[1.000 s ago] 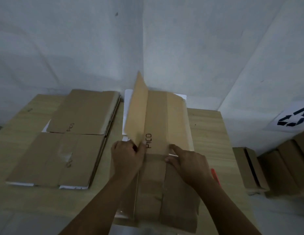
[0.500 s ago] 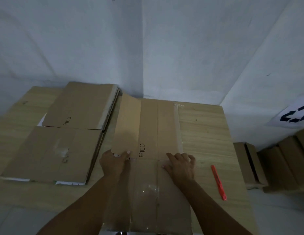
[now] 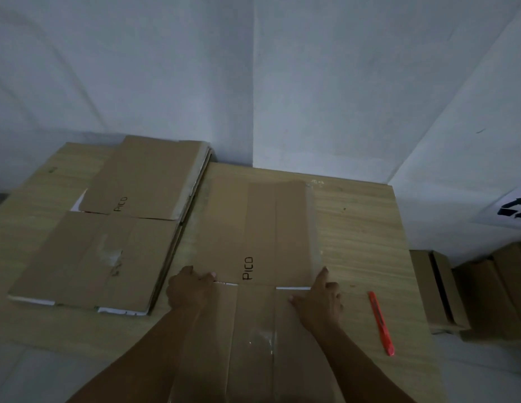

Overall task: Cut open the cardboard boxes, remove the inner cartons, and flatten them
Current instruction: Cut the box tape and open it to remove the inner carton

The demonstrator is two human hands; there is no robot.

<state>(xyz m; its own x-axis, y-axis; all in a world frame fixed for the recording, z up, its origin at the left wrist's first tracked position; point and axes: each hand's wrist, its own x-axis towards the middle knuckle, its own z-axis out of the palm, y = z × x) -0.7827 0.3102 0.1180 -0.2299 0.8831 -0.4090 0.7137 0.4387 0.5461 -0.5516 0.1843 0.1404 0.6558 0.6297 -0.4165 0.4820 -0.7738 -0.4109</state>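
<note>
Left hand (image 3: 190, 292) and right hand (image 3: 318, 298), fingers flat, press flattened box (image 3: 253, 237) edges; cutter (image 3: 381, 322) well right

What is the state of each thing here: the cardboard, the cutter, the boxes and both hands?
Box under hands: flattened, lying flat on the table.
Stack: flattened boxes, piled at the left.
Cutter: lying on the table, untouched; blade cannot be told.
Boxes on floor: not flattened, standing at the right.
Left hand: presses on the box's left edge.
Right hand: fingers spread, presses on its right edge.
</note>
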